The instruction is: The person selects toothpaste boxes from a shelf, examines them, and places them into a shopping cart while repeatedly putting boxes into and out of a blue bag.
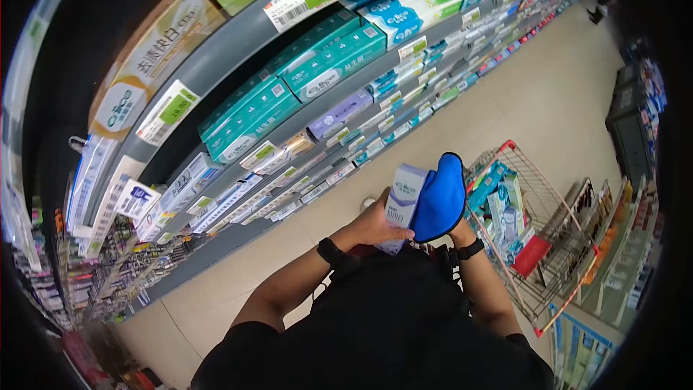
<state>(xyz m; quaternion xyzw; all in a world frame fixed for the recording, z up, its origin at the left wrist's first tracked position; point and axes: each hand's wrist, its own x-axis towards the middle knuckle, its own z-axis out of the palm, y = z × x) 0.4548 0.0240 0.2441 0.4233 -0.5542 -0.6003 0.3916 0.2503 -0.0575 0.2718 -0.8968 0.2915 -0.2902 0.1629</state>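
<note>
My left hand (369, 224), with a dark band at the wrist, grips an upright white and purple toothpaste box (403, 198) in front of my chest. Beside the box, a blue padded mitt (442, 198) with a dark rim covers most of my right hand (462, 232); only skin near the wrist shows. The mitt meets the right edge of the box. Because the right fingers are hidden, I cannot see whether they press on the box.
Shelves on the left carry rows of teal toothpaste boxes (333, 65) and price tags (302, 0). To my right stands a wire shopping cart (552, 209) with several boxes (505, 209) in it. Another display shelf (613, 274) lies beyond the cart. Tiled floor (534, 90) runs along the aisle.
</note>
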